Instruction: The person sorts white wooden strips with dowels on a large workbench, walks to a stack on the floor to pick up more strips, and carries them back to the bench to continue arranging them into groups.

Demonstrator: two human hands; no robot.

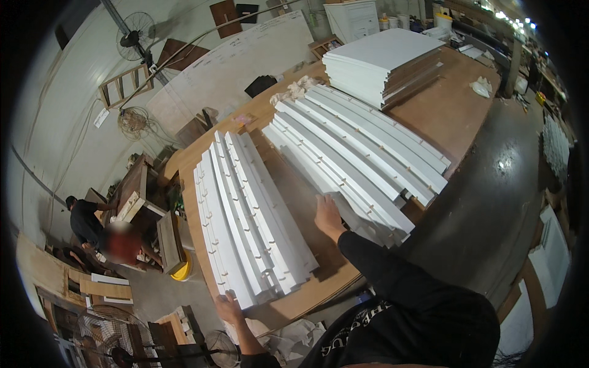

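Observation:
Two groups of long white boards lie on a brown worktable, with small notches or clips along their edges. My left hand (229, 308) is at the near end of the left group of boards (245, 214), its fingers curled over the outermost board's corner. Across the gap, my right hand (329, 216) grips the left edge of the right group of boards (362, 147), partway along its length. The undersides of both hands' fingers are hidden.
A tall stack of white panels (383, 58) stands at the table's far right. A crumpled cloth (294, 90) lies behind the boards. At the left, people work around a bench (132, 199) beside a yellow bucket (182, 267). More white panels (549, 257) lean at the right.

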